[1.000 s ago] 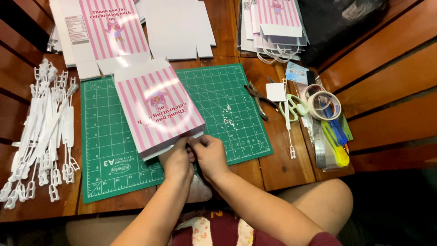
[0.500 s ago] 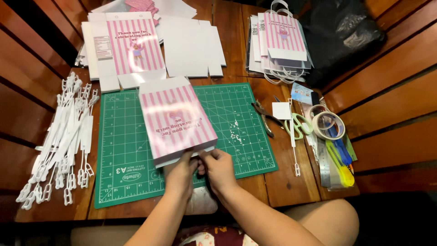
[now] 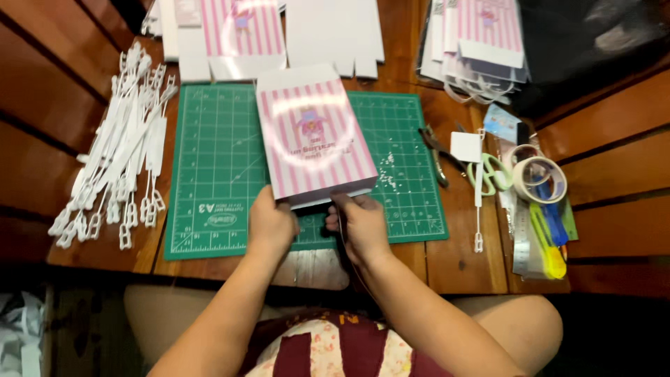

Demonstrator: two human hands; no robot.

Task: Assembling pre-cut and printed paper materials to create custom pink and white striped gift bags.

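wooden table (image 3: 460, 262), frame centre: my left hand (image 3: 271, 225) and right hand (image 3: 357, 220) pinch the striped bag (image 3: 314, 139)'s near edge; uneven pressure could crease it.

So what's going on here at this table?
A person seated at a wooden table is working on a pink-and-white striped paper bag lying on a green cutting mat. The left hand and right hand both pinch the bag's near edge. White plastic handle strips are heaped to the left, more striped bags are stacked at the far right, and tape rolls and green-handled scissors lie to the right.
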